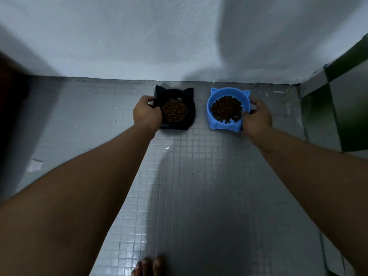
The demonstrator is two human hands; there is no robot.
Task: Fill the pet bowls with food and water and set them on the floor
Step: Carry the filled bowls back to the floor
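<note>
The black bowl (172, 93) and blue bowl (225, 91), both holding kibble (226, 108), rest on the tiled floor (189, 176) at upper centre, my left hand (146, 113) and right hand (257, 118) curled round their rims; placing seems done, so next I'd release and fetch water.

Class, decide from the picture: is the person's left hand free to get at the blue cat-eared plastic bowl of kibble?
Probably not yet: the left hand grips the black cat-eared bowl, which sits between it and the blue bowl, held by the right hand.
</note>
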